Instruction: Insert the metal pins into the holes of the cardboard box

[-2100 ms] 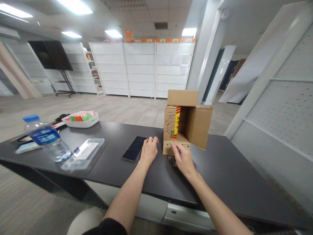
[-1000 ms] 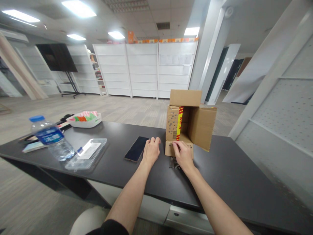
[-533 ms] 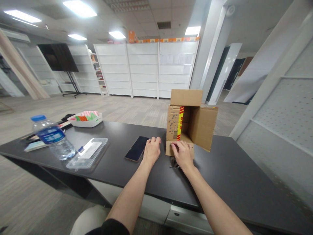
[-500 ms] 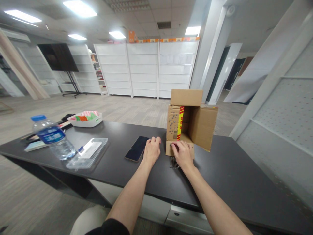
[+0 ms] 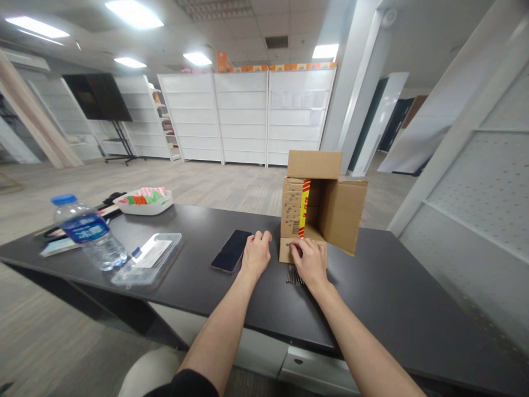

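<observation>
From where I stand, the water bottle [image 5: 88, 229] at far left seems well apart from both hands, as is the clear plastic case [image 5: 149, 259], so I see little danger there. Next comes the phone [image 5: 231, 251], flat on the dark table [image 5: 380, 281]. The left hand [image 5: 256, 253] rests right against its edge, fingers loosely curled; whether anything sits beneath them I can't tell. A careless sweep of that wrist might shove the phone. Right of it stands the open cardboard box [image 5: 320, 207], its side flap jutting out. No hand braces it, so a firm push at the front could slide or tip it backward. The metal pins [image 5: 295, 274], nails or screws perhaps, lie loose below its lower flap [image 5: 285, 255]; the right hand [image 5: 309, 262] could scatter them if its heel drops. That hand's thumb and finger meet at the flap, but whether they pinch something small, I can't make out.
</observation>
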Available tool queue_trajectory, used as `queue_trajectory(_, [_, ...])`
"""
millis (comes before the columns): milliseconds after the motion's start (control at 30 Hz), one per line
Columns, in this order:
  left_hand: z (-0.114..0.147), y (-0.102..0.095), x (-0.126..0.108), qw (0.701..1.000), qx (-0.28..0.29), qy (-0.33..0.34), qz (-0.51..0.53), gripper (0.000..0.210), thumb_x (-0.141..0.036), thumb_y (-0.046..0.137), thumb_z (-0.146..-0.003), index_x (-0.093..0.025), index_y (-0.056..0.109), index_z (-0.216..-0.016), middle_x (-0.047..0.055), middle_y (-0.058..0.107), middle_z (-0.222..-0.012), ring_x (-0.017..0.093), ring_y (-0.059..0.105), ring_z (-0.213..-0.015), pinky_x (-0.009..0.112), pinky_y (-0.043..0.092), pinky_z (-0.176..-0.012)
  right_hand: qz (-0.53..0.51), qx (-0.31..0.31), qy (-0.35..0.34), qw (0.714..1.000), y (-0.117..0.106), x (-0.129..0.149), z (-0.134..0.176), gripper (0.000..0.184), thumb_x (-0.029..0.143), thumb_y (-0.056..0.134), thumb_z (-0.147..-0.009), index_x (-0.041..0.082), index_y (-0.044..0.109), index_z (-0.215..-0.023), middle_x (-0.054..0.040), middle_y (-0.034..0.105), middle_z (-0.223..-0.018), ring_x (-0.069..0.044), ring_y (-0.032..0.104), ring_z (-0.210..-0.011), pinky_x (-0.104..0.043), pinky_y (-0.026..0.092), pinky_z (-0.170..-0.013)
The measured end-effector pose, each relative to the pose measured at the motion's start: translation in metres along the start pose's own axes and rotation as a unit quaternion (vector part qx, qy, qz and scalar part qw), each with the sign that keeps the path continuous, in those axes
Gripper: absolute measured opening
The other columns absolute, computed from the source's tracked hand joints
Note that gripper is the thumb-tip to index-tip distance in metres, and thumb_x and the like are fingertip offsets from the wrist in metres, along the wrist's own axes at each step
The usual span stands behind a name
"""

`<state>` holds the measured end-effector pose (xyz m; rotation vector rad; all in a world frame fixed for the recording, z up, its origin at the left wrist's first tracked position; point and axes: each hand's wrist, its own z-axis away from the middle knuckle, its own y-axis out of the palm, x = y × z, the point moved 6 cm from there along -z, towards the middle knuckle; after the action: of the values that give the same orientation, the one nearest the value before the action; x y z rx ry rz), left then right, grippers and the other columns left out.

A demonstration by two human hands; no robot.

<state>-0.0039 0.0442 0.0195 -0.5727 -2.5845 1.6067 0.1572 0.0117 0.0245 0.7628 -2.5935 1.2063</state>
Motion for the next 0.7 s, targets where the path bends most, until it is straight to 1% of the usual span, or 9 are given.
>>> queue_trajectory(367, [0.001,-0.003,-0.001,1.0,-0.001,-0.006,0.002,0.026,-0.006,0.038,-0.09,-0.022,0.055,-0.101,0.004,0.058,-0.094,0.018,0.057,-0.092,0.032,0.042,-0.094,0.003,0.007,0.001,1.0,0.0,0.0,0.002,0.019,0.023,0.049,-0.094,0.022,0.067,-0.092,-0.0054,0.07,-0.094,-0.024,0.059,-0.091,-0.035,0.03,-0.078])
queue_trajectory(567, [0.0,-0.002,-0.001,1.0,-0.002,-0.005,0.011,0.027,-0.005,0.038,-0.089,-0.022,0.055,-0.1,0.005,0.058,-0.094,0.019,0.057,-0.092,0.033,0.043,-0.094,-0.019,0.005,0.024,1.0,-0.009,-0.002,0.002,0.02,0.027,0.047,-0.095,0.023,0.067,-0.093,-0.0057,0.07,-0.096,-0.024,0.06,-0.094,-0.036,0.032,-0.081])
queue_trajectory(700, [0.0,-0.002,0.0,1.0,0.005,-0.009,0.014,0.029,-0.003,0.039,-0.087,-0.022,0.055,-0.101,0.005,0.058,-0.095,0.019,0.057,-0.093,0.034,0.042,-0.095,-0.041,0.024,0.021,0.999,-0.015,-0.002,0.004,0.019,0.028,0.049,-0.093,0.023,0.067,-0.096,-0.006,0.07,-0.101,-0.025,0.06,-0.099,-0.038,0.033,-0.086])
